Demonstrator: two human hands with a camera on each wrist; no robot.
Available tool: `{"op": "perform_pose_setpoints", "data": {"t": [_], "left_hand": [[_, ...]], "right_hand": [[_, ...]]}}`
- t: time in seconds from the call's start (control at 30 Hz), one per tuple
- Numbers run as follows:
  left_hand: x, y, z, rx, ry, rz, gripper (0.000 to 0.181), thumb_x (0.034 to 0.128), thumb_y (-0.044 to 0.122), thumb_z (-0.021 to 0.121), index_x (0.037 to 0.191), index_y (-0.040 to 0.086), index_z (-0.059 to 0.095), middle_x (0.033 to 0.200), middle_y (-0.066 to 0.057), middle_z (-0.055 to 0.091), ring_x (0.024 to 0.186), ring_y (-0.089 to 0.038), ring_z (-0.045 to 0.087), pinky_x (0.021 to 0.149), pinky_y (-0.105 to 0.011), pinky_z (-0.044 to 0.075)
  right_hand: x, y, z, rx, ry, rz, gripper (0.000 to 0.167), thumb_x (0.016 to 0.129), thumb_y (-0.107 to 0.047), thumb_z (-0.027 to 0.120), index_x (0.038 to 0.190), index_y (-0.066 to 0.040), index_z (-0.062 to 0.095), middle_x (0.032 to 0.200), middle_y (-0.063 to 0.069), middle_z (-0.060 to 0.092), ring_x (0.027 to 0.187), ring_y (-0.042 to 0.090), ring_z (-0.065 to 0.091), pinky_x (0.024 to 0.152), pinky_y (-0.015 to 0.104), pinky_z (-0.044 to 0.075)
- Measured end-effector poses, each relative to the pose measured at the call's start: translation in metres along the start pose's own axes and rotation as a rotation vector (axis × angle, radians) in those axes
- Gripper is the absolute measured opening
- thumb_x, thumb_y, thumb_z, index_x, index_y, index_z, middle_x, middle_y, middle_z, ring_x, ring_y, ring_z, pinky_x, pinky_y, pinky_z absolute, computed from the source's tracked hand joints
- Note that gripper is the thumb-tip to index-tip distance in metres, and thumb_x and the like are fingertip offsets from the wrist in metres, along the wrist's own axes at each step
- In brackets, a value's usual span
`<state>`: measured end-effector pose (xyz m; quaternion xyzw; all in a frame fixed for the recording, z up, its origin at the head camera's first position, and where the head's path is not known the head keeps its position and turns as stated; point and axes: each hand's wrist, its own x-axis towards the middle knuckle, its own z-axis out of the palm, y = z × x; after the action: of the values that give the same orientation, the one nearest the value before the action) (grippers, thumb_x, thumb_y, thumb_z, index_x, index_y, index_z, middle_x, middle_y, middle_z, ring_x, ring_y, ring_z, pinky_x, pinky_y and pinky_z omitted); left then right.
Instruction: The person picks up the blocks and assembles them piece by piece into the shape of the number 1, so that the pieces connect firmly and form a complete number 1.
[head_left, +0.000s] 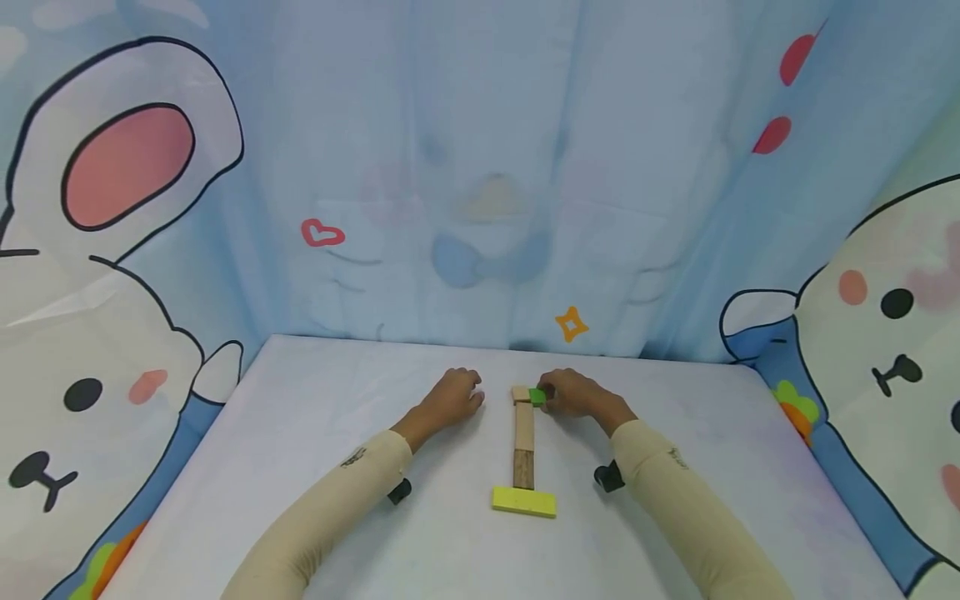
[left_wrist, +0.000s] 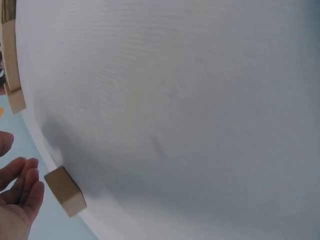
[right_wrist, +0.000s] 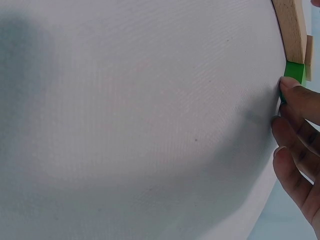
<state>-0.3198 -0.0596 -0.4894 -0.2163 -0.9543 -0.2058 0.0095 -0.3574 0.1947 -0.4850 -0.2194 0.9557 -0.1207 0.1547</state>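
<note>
On the white table, blocks form a line: a yellow plank [head_left: 523, 502] across the near end, a dark wooden block [head_left: 523, 469], a pale wooden block [head_left: 524, 426], then a small wooden block [head_left: 521, 394] and a green block [head_left: 537, 397] side by side at the far end. My right hand [head_left: 573, 392] pinches the green block from its right side, thumb on it in the right wrist view. To the left of the line, my left hand [head_left: 452, 398] has loosely bent fingers and holds nothing. Near its fingertips lies another wooden block [left_wrist: 65, 191], hidden in the head view.
The white table [head_left: 315, 400] reaches back to a blue curtain [head_left: 480, 125] printed with cartoon animals. A dark wrist camera [head_left: 400, 491] sits under the left sleeve, and another wrist camera [head_left: 609, 477] is by the right sleeve.
</note>
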Motion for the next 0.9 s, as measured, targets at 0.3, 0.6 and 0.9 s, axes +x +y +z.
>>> {"op": "perform_pose_setpoints", "data": {"t": [0.3,0.6,0.9], "left_hand": [[-0.006,-0.009,-0.004,0.034,0.032,-0.034,0.035,0.0988,0.022,0.062,0.123,-0.003,0.065,0.114,-0.016,0.068,0.106,-0.028,0.062,0.092,-0.039,0.052],[-0.018,-0.022,-0.008,0.049,0.036,-0.078,0.043,0.0953,0.026,0.066,0.126,-0.005,0.062,0.115,-0.019,0.065,0.107,-0.032,0.059,0.095,-0.043,0.050],[-0.028,-0.035,-0.007,0.065,0.015,-0.129,0.049,0.0929,0.027,0.069,0.129,-0.005,0.061,0.113,-0.018,0.065,0.091,-0.021,0.053,0.078,-0.034,0.049]], "right_hand": [[-0.001,0.002,0.001,-0.014,0.009,-0.022,0.033,0.091,-0.017,0.074,0.120,-0.002,0.066,0.100,0.005,0.067,0.095,0.020,0.059,0.091,0.044,0.051],[0.000,0.005,0.004,-0.021,0.013,-0.048,0.032,0.092,-0.017,0.073,0.120,-0.003,0.066,0.101,0.004,0.066,0.096,0.020,0.059,0.091,0.044,0.051],[0.003,0.006,0.002,-0.020,0.009,-0.064,0.031,0.092,-0.016,0.072,0.120,-0.002,0.066,0.098,0.003,0.066,0.092,0.018,0.058,0.087,0.042,0.051]]}}
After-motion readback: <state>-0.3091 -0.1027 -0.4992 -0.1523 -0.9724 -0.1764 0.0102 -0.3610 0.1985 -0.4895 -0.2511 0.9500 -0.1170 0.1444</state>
